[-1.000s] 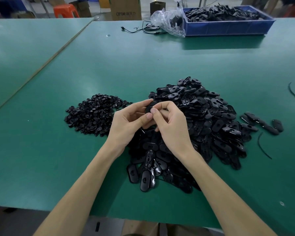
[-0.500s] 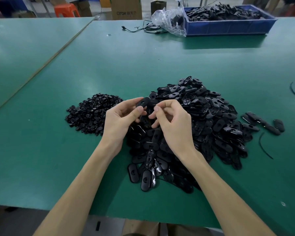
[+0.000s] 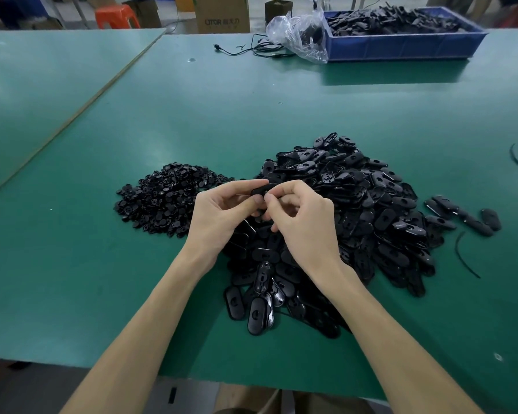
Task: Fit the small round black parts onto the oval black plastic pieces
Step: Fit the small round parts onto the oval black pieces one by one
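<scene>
The left hand point(image 3: 219, 216) pinches one oval piece point(image 3: 262, 191) between thumb and forefinger, and its other fingers are loosely bent. The right hand point(image 3: 305, 222) has all fingers curled, and its thumb and forefinger pinch the same oval piece at the near end. The fingertips hide most of this piece, so I cannot tell if a round part sits on it. Both hands hang above the heap of oval pieces point(image 3: 371, 210) and cover its left part. The heap of small round parts point(image 3: 165, 201) lies just beside the left hand on the green table point(image 3: 251, 109). At the far edge stand a blue bin point(image 3: 401, 49) with dark parts, a plastic bag point(image 3: 299, 34) touching it, and a cable point(image 3: 251, 50).
</scene>
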The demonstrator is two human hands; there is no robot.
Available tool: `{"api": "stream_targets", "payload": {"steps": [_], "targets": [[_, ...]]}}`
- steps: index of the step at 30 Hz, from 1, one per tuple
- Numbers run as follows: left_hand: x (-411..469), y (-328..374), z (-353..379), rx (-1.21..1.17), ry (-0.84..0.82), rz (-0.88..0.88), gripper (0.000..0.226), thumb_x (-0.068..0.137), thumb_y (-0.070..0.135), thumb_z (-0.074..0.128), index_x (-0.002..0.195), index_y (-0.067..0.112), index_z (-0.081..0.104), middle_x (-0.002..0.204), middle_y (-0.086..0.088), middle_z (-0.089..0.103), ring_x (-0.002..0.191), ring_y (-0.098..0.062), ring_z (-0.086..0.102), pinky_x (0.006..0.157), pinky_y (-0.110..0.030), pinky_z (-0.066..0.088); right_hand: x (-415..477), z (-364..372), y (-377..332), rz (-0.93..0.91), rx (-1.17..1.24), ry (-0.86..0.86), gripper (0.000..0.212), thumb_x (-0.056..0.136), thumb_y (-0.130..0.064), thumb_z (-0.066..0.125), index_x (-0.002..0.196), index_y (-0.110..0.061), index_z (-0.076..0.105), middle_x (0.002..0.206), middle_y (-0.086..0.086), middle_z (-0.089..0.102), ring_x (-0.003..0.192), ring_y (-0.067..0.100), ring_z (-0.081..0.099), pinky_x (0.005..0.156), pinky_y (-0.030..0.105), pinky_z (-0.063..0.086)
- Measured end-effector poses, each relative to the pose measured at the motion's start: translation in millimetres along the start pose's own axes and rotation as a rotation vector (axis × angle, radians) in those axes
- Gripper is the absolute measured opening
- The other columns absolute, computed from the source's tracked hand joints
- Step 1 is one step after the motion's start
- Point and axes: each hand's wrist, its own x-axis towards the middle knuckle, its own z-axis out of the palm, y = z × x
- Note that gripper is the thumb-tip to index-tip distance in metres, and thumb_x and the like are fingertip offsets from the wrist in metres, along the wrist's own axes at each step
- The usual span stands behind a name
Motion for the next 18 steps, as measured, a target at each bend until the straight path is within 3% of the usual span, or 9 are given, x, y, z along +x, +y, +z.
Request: {"api": "stream_targets", "payload": {"steps": [2, 6, 10, 18], "targets": [[-0.4, 0.2, 0.0, 0.006, -0.005, 0.004, 0.027, 0.09, 0.002, 0.076, 0.116, 0.009, 0.077, 0.089, -0.007, 0.079, 0.075, -0.013, 0.069, 0.081, -0.024, 0.057, -0.1, -0.2, 0.8, -0.007, -0.019, 0.004, 0.01, 0.1, -0.018, 0.07, 0.093, -0.025, 0.067, 0.075, -0.017, 0.075, 0.062, 0.001, 0.071, 0.061, 0.013, 0.052], [-0.2, 0.7, -0.8, 0.02, -0.012, 0.009, 0.026, 0.09, 0.003, 0.076, 0.115, 0.009, 0.078, 0.092, -0.01, 0.079, 0.075, -0.014, 0.068, 0.082, -0.026, 0.059, -1.1, -0.1, 1.9, -0.033, -0.061, 0.017, 0.009, 0.1, -0.021, 0.07, 0.094, -0.025, 0.065, 0.078, -0.016, 0.075, 0.067, 0.006, 0.072, 0.067, 0.031, 0.061], [-0.6, 1.3, 2.2, 0.027, -0.011, 0.018, 0.024, 0.091, 0.003, 0.075, 0.115, 0.006, 0.077, 0.094, -0.006, 0.08, 0.075, -0.011, 0.071, 0.079, -0.023, 0.057, -2.2, 0.7, 3.4, -0.108, -0.127, 0.043, 0.009, 0.1, -0.019, 0.068, 0.093, -0.021, 0.063, 0.073, -0.011, 0.072, 0.069, 0.014, 0.072, 0.066, 0.045, 0.061], [0.2, -2.4, 1.4, -0.005, 0.016, 0.002, 0.019, 0.093, 0.003, 0.074, 0.111, 0.008, 0.078, 0.096, -0.008, 0.079, 0.083, -0.017, 0.074, 0.079, -0.024, 0.058, -0.9, 0.4, 6.8, -0.237, -0.231, 0.03, 0.006, 0.102, -0.014, 0.067, 0.099, -0.009, 0.07, 0.082, -0.007, 0.075, 0.073, 0.013, 0.069, 0.07, 0.041, 0.059]]}}
